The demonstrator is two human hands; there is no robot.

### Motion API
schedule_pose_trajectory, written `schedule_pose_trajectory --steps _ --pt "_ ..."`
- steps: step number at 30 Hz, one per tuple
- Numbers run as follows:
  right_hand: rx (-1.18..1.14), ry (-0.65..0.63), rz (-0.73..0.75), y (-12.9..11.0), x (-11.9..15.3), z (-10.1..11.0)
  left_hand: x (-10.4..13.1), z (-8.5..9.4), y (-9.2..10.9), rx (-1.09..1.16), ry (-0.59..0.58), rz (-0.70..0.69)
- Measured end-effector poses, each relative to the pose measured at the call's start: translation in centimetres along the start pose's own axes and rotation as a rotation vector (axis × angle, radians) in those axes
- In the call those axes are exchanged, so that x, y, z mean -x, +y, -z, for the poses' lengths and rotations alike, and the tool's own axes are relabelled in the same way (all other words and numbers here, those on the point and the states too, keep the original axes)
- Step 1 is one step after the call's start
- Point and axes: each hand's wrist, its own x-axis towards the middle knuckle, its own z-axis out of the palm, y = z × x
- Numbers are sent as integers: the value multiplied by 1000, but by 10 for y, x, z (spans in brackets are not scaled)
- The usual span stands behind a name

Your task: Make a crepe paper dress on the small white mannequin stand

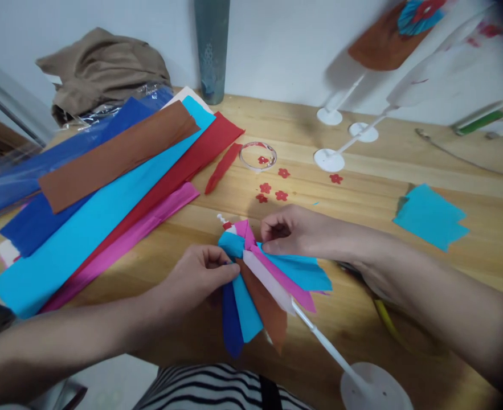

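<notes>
On the wooden table (285, 222) — two hands (211, 270), one bundle of strips (251, 290).

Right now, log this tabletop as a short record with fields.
left hand: thumb and fingers on the paper fan
right hand: fingertips at the fan's light-blue strip
fan colours: blue, light blue, brown, pink, white
near stand: white, its rod reaching the fan
left side: strip pile
beyond hands: red paper flowers, clear ring
right side: light-blue pieces
back: bottle, brown cloth
</notes>
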Motion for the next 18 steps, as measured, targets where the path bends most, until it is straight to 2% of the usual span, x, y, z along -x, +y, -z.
schedule_pose_trajectory --steps 10,18 --pt "12 19 13 5 -2 0 0 -4 4 -21 51 54" --pt "95 16 9 5 -7 -2 -5 -4 -2 -51 -9 62"
